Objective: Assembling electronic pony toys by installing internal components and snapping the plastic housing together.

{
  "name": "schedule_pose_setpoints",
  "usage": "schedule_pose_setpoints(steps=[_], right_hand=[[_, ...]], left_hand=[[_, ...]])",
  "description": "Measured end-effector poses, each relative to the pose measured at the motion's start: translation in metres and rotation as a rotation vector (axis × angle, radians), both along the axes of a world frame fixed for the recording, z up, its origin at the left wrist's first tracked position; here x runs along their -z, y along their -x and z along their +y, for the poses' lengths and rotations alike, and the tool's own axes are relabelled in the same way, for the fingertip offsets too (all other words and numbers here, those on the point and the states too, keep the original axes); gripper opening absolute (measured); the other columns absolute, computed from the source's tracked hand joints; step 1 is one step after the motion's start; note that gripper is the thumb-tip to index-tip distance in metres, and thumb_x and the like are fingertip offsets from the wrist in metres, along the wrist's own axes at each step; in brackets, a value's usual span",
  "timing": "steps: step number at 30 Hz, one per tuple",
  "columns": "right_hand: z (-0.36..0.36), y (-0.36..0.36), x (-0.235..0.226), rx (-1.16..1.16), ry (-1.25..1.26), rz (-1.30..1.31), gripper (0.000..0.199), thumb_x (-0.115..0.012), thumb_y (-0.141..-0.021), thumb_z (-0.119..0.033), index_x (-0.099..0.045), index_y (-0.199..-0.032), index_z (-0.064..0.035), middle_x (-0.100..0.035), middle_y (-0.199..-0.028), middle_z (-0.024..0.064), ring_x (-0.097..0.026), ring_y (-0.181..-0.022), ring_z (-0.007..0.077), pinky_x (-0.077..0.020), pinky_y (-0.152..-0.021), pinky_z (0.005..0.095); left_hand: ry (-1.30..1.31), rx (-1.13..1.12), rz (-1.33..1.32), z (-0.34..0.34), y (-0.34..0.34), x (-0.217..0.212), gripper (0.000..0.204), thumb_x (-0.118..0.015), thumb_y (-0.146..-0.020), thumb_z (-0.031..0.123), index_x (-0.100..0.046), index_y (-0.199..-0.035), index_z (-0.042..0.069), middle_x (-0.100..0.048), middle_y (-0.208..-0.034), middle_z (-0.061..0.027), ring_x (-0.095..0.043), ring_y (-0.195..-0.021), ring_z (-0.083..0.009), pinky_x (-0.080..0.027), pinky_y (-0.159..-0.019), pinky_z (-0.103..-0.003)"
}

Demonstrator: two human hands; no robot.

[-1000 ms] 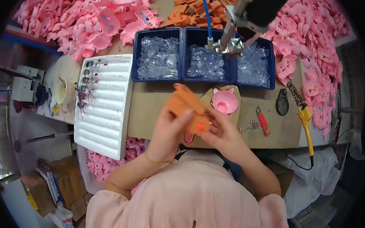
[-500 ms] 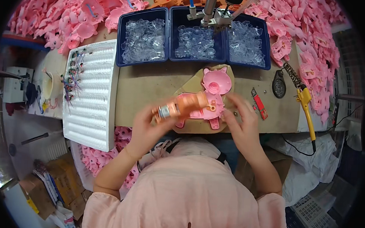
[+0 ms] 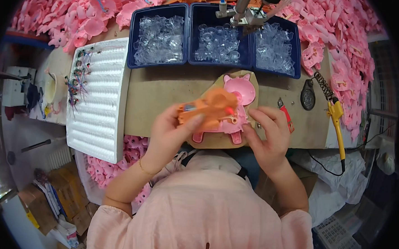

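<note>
My left hand (image 3: 171,125) grips an orange plastic housing (image 3: 211,108), tilted above the bench. The housing partly covers a pink plastic toy shell half (image 3: 239,87), which lies hollow side up on a brown pad (image 3: 252,77). The shell has a round eared head and two stubby legs; part of its body is hidden. At the shell's right edge is my right hand (image 3: 271,137), thumb and fingers apart with nothing visible between them. Whether its fingertips touch the shell, I cannot tell.
Behind stand three blue bins (image 3: 157,66) of clear plastic parts, under a metal tool fixture (image 3: 241,16). A white foam tray (image 3: 96,110) with wired parts is at left. Red-handled cutters (image 3: 287,118) and a yellow soldering iron (image 3: 337,122) lie right. Pink shells (image 3: 347,64) are heaped at both sides.
The orange housing, blurred before, has been turned in my left hand and now shows a broader face. My right hand stays by the pink shell. The view has shifted slightly.
</note>
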State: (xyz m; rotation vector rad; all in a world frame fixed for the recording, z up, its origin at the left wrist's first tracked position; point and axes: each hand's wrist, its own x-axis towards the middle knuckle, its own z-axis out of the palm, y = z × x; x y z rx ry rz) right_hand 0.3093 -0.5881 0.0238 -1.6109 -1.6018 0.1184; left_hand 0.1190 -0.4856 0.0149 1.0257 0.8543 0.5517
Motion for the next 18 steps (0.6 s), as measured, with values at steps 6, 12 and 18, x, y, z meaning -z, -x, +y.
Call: schedule_pose_setpoints(steps=[6,12,18], right_hand=[[0.019,-0.007,-0.019,-0.123,0.051,-0.074,0.020,-0.068,-0.068,0.000,-0.060,-0.086,0.0001,-0.059,-0.084,0.0107,-0.058,-0.074,0.0254,-0.0463,-0.063,0.0318],[0.013,-0.016,-0.036,-0.199,0.145,-0.219,0.022,-0.069,-0.068,-0.004,-0.060,-0.088,-0.0003,-0.059,-0.086,0.0098,-0.059,-0.075,0.0248,-0.0467,-0.061,0.0331],[0.020,-0.018,-0.030,-0.183,0.143,-0.332,0.019,-0.068,-0.069,-0.005,-0.058,-0.084,0.0003,-0.057,-0.080,0.0092,-0.057,-0.070,0.0257,-0.0452,-0.058,0.0331]], left_hand=[[0.199,0.222,0.022,0.011,-0.014,-0.023,0.038,-0.062,-0.084,0.017,-0.050,-0.114,-0.002,-0.059,-0.097,-0.0037,-0.055,-0.083,-0.0062,-0.047,-0.070,-0.021],[0.241,0.364,0.039,0.026,-0.016,-0.030,0.036,-0.062,-0.083,0.017,-0.050,-0.111,-0.003,-0.059,-0.095,-0.0042,-0.056,-0.080,-0.0061,-0.048,-0.067,-0.021],[0.090,0.317,0.069,0.013,-0.016,-0.023,0.032,-0.064,-0.082,0.018,-0.052,-0.104,-0.002,-0.060,-0.087,-0.0045,-0.057,-0.071,-0.0070,-0.048,-0.059,-0.021]])
